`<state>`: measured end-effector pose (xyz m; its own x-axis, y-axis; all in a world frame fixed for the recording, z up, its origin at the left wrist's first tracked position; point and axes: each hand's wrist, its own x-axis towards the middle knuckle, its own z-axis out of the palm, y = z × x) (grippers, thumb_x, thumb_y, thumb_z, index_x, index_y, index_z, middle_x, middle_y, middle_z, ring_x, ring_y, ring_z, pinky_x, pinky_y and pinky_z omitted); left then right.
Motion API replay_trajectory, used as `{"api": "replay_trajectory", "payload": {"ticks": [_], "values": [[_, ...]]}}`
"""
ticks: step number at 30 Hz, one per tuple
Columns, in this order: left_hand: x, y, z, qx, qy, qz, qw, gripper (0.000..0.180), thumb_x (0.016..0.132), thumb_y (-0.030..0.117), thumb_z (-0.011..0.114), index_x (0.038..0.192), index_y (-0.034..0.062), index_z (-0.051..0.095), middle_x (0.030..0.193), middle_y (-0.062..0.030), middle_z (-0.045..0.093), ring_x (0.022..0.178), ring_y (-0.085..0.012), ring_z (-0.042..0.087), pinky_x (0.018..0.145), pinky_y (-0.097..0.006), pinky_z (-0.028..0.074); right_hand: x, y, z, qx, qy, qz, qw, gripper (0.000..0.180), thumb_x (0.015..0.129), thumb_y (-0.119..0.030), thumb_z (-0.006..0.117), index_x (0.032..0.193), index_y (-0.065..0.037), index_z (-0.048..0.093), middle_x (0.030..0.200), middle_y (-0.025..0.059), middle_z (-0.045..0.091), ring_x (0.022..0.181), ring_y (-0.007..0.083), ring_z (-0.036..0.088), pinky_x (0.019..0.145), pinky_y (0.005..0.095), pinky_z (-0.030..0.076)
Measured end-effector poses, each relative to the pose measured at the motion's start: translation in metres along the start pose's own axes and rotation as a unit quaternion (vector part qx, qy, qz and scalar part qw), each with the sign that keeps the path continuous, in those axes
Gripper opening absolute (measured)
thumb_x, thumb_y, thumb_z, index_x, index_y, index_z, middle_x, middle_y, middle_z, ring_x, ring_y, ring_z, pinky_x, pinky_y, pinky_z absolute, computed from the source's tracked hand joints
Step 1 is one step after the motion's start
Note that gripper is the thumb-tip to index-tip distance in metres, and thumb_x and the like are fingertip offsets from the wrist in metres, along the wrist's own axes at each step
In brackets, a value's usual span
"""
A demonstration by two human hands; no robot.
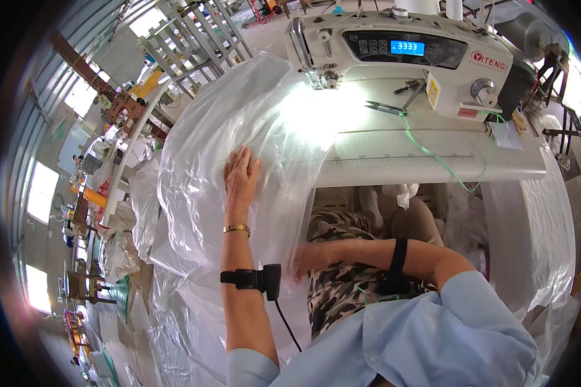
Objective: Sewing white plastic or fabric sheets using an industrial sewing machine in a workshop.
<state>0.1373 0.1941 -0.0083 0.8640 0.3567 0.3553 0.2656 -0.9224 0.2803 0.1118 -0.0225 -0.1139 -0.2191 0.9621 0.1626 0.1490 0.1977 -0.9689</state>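
Note:
A large sheet of clear plastic film (pixel 193 155) drapes over the left of the sewing table and hangs down beside my lap. My left hand (pixel 241 177) lies on the film with its fingers stretched out. Lower down, my right hand (pixel 301 261) reaches across my lap to the film's hanging edge; its fingers are blurred and partly behind the film, so their grip is hidden. Ahead stands a white sewing machine (pixel 394 55), its lamp glaring on the film near the needle area. Dark thread snips (pixel 387 108) tied to a green cord (pixel 426 149) lie on the machine bed.
A ruler strip (pixel 400 159) runs along the table's front edge. More plastic film (pixel 529 226) hangs at the right. To the left are crumpled film on the floor, a metal rack (pixel 187 42) and a workbench (pixel 132 148). A black cable (pixel 288 326) trails from my left wrist strap.

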Motion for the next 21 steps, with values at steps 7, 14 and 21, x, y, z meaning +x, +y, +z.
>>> {"api": "replay_trajectory", "payload": {"ticks": [7, 14, 21], "values": [[0.0, 0.005, 0.001, -0.001, -0.008, -0.029, 1.0, 0.052, 0.099, 0.04, 0.044, 0.141, 0.0108, 0.046, 0.15, -0.003, 0.04, 0.142, -0.0239, 0.028, 0.118, -0.04, 0.016, 0.008, 0.027, -0.07, 0.201, 0.568, 0.121, 0.789, 0.024, 0.091, -0.021, 0.052, 0.095, -0.001, 0.065, 0.076, 0.0088, 0.067, 0.066, 0.0209, 0.065, 0.061, 0.0347, 0.052], [0.0, 0.005, 0.001, 0.013, -0.014, -0.036, 0.999, 0.052, 0.1, 0.041, 0.042, 0.142, 0.0113, 0.045, 0.15, -0.0031, 0.039, 0.143, -0.0232, 0.027, 0.118, -0.04, 0.014, 0.045, 0.019, -0.099, 0.117, 0.442, -0.017, 0.889, 0.024, 0.091, -0.021, 0.052, 0.094, -0.001, 0.065, 0.075, 0.0088, 0.067, 0.066, 0.0214, 0.065, 0.062, 0.0354, 0.051], [-0.001, 0.005, 0.001, 0.02, -0.006, -0.024, 0.999, 0.051, 0.1, 0.041, 0.041, 0.142, 0.0119, 0.045, 0.151, -0.0029, 0.038, 0.142, -0.0229, 0.028, 0.118, -0.04, 0.015, 0.054, 0.028, -0.094, 0.081, 0.399, -0.03, 0.913, 0.023, 0.091, -0.021, 0.053, 0.094, -0.001, 0.065, 0.075, 0.0088, 0.066, 0.067, 0.0219, 0.065, 0.063, 0.0361, 0.051]]}}
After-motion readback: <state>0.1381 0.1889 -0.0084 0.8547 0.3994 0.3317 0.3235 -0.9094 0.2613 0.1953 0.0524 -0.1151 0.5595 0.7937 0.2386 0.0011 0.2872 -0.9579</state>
